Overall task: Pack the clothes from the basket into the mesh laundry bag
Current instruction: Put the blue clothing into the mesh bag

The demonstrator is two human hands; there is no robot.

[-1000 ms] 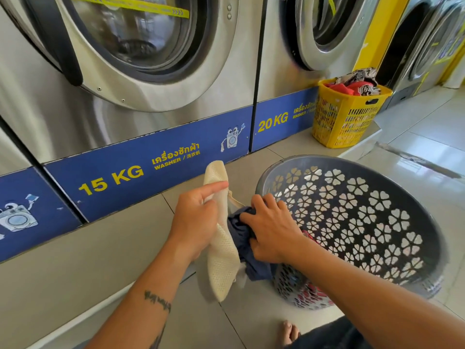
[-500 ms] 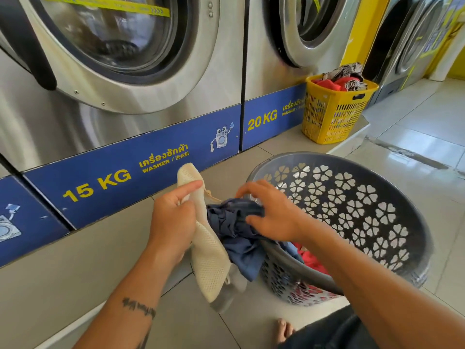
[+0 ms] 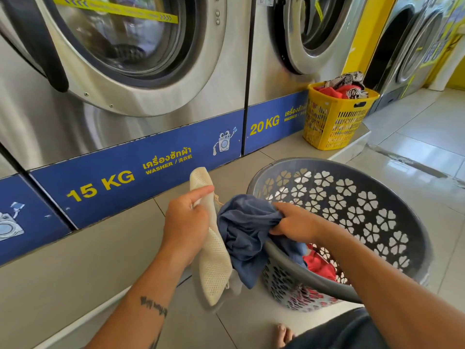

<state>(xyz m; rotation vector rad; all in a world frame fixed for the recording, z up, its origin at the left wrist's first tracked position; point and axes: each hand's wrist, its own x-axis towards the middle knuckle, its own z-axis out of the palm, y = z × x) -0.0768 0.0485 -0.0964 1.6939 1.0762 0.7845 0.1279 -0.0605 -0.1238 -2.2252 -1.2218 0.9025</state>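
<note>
My left hand (image 3: 185,222) grips the upper edge of a cream mesh laundry bag (image 3: 214,268), which hangs down over the tiled floor. My right hand (image 3: 295,221) holds a bunched dark blue garment (image 3: 245,227) right beside the bag's mouth, over the near rim of the grey round basket (image 3: 377,197). The garment's lower end drapes down between the bag and the basket wall. A red piece of clothing (image 3: 319,265) lies inside the basket, partly hidden by my right forearm.
Steel washing machines (image 3: 125,71) stand on a raised step directly ahead, with blue 15 KG and 20 KG panels. A yellow basket (image 3: 334,119) full of clothes sits on the step at the right. My bare toes (image 3: 283,335) show at the bottom. Glossy floor tiles stretch away rightwards.
My right hand has lifted the blue garment up out of the basket and drawn it higher beside the bag's mouth. My left hand keeps its hold on the bag.
</note>
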